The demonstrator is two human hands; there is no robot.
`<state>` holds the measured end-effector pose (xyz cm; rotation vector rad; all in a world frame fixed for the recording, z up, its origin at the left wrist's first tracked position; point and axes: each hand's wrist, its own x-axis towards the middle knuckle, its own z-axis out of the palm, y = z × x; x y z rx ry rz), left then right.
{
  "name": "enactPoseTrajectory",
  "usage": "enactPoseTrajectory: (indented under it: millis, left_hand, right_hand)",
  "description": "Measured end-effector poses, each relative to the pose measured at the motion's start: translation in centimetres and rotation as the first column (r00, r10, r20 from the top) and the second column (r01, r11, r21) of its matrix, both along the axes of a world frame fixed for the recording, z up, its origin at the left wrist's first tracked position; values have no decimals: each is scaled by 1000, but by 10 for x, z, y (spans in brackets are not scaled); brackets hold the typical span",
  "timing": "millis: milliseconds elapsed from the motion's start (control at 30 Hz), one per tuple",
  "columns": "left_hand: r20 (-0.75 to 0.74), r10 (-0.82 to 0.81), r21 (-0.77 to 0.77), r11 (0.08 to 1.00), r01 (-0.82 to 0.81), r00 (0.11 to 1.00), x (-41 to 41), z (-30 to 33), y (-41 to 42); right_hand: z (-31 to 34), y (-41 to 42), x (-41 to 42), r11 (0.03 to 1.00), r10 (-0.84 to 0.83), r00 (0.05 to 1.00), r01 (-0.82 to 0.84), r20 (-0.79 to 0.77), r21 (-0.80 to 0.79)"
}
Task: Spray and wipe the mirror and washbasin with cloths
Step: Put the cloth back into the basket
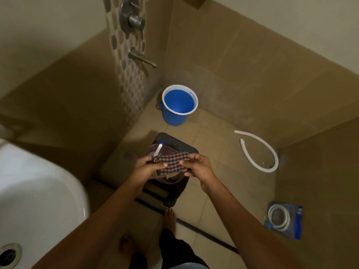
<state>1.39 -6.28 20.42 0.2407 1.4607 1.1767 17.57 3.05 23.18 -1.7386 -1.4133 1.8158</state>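
A checked purple-and-cream cloth (171,162) is stretched between both hands over the floor. My left hand (146,167) pinches its left end and my right hand (196,166) pinches its right end. Under the cloth a purple tub (153,149) with a white handle (157,150) sticking out rests on a dark plastic stool (175,143). The white washbasin (38,191) fills the lower left, its drain (8,256) near the bottom edge. The mirror is not in view.
A blue bucket (177,105) stands in the tiled corner under a wall spout (141,58) and mixer valve (132,16). A white hose (258,150) lies curved on the floor at right. A packaged coiled hose (283,220) lies lower right. My bare feet (170,218) are below.
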Motion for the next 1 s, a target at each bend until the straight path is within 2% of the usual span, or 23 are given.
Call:
enactPoseTrajectory:
  millis: [133, 233, 367, 500, 567, 667, 767, 900, 1000]
  left_hand:
    - [-73, -171, -123, 979, 161, 983, 27, -29, 25]
    - [-121, -216, -213, 959, 187, 969, 42, -59, 44]
    - [-227, -283, -289, 934, 213, 932, 55, -97, 65]
    - [-243, -315, -364, 906, 215, 918, 58, -131, 86]
    - [-323, -361, -393, 892, 223, 875, 55, -146, 95]
    - [-360, -400, -425, 874, 234, 843, 46, -167, 102]
    - [-352, -477, -466, 835, 292, 805, 41, -185, 106]
    - [-334, -558, -485, 792, 370, 759, 41, -211, 108]
    - [-334, -588, -497, 774, 393, 737, 42, -226, 108]
  right_hand:
    - [-32, 44, 9, 1000, 1, 994, 1, 107, -14]
    - [-66, 75, 11, 993, 114, 962, -114, 247, -16]
    - [-107, 101, 7, 949, 292, 868, -314, 401, -11]
    - [-137, 119, 0, 866, 409, 739, -500, 535, 28]
    - [-151, 125, -5, 813, 462, 673, -582, 577, 28]
    - [-168, 129, -12, 730, 516, 591, -682, 620, 42]
    - [-182, 129, -19, 604, 557, 480, -794, 678, 67]
    - [-198, 130, -27, 397, 590, 272, -917, 760, 20]
    - [-211, 126, -29, 307, 590, 194, -952, 784, 5]
